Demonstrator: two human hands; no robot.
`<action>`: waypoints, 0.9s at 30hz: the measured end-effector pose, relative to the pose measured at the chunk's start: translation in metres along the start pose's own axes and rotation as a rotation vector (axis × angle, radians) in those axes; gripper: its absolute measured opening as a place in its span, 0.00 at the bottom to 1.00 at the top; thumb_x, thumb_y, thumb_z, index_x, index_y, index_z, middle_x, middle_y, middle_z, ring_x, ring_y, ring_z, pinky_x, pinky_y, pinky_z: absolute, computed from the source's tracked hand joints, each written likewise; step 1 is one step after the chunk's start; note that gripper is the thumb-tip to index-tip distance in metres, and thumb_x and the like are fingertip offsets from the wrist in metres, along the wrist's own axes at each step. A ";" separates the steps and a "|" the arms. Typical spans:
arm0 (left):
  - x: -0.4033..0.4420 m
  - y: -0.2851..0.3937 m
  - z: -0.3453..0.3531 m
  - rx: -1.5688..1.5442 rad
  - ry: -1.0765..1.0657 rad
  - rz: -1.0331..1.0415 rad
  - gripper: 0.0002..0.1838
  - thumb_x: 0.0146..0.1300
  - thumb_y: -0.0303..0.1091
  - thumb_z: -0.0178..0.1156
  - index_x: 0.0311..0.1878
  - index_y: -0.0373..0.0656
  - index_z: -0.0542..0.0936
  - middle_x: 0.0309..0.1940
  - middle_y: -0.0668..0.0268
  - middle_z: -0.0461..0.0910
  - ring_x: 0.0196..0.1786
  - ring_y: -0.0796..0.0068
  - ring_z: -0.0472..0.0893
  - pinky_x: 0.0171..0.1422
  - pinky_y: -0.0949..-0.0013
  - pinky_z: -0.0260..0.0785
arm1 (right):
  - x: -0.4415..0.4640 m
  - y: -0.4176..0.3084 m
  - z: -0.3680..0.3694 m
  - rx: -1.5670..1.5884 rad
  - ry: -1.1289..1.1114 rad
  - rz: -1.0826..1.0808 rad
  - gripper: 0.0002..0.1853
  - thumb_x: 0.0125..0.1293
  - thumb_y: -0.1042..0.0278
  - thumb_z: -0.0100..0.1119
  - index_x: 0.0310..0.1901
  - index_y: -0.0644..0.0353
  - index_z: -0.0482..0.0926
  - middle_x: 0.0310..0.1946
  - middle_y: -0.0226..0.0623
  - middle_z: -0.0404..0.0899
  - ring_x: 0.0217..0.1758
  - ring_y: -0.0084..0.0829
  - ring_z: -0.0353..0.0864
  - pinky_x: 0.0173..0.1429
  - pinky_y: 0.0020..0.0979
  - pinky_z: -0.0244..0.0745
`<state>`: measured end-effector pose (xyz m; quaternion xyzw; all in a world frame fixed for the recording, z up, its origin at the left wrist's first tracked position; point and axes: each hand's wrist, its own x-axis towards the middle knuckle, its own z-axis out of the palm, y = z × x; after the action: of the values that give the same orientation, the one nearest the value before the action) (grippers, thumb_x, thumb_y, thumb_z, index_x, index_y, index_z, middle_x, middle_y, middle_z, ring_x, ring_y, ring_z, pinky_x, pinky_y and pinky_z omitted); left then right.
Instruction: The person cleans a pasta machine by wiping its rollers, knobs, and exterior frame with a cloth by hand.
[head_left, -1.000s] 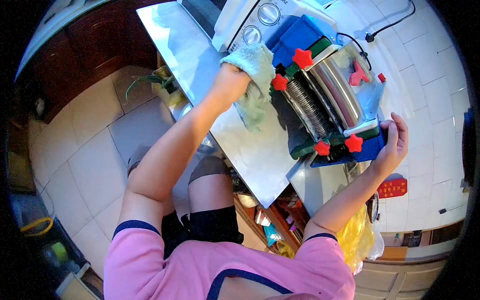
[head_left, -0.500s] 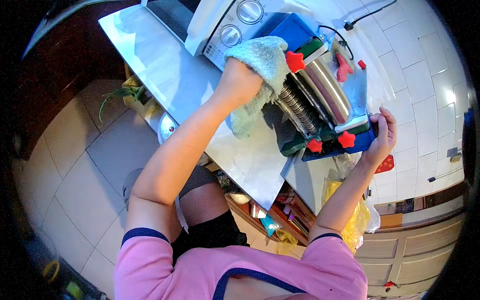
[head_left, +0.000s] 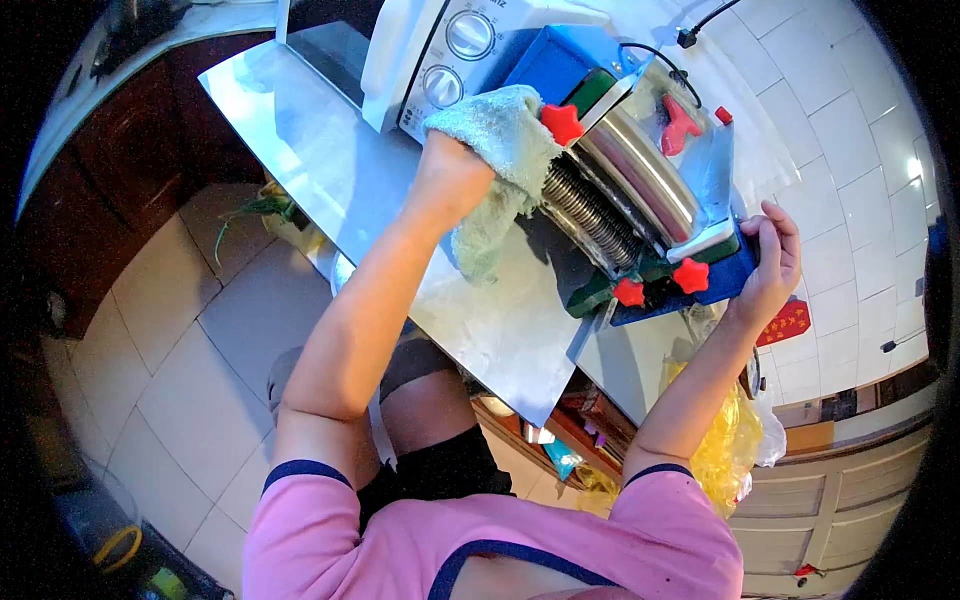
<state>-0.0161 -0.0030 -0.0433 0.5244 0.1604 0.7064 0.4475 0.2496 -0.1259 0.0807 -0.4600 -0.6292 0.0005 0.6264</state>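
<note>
L hand (head_left: 455,180) is squeezed round a pale fuzzy cloth (head_left: 505,125), up against the top end of the roller machine (head_left: 645,180). 1 sec ago a small star knob showed there; now the cloth hides it, so I'd say the cloth work has got onto that end. The big red star knob (head_left: 562,125) pokes out next to it. R hand (head_left: 770,265) is at the blue base (head_left: 735,285), same spot as b4, fingers bent; can't tell if it's pinching. Machine sits on the tabletop (head_left: 510,345), w/ a white box w/ dials (head_left: 420,65) near the cloth.
</note>
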 end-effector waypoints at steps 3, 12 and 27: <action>0.002 0.002 0.008 0.073 0.020 0.056 0.13 0.58 0.26 0.59 0.47 0.36 0.79 0.41 0.63 0.81 0.44 0.75 0.79 0.50 0.71 0.70 | 0.000 0.000 0.000 0.000 0.004 0.000 0.10 0.65 0.76 0.49 0.45 0.70 0.76 0.29 0.36 0.76 0.34 0.22 0.73 0.44 0.20 0.67; -0.002 -0.010 0.015 -0.410 0.051 -0.214 0.13 0.60 0.27 0.59 0.48 0.35 0.78 0.41 0.64 0.80 0.41 0.75 0.78 0.46 0.71 0.71 | 0.000 0.000 0.000 0.010 0.016 -0.007 0.10 0.65 0.76 0.49 0.45 0.70 0.76 0.29 0.35 0.76 0.34 0.22 0.73 0.44 0.21 0.67; 0.000 -0.004 0.024 0.504 -0.003 0.181 0.17 0.53 0.24 0.60 0.48 0.38 0.78 0.43 0.56 0.79 0.48 0.59 0.77 0.55 0.61 0.66 | -0.003 -0.002 0.002 0.014 -0.006 0.021 0.09 0.66 0.76 0.49 0.43 0.68 0.77 0.29 0.33 0.76 0.35 0.20 0.74 0.43 0.19 0.69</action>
<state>0.0067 -0.0066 -0.0371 0.6323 0.2829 0.6808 0.2381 0.2461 -0.1273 0.0788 -0.4624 -0.6262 0.0127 0.6276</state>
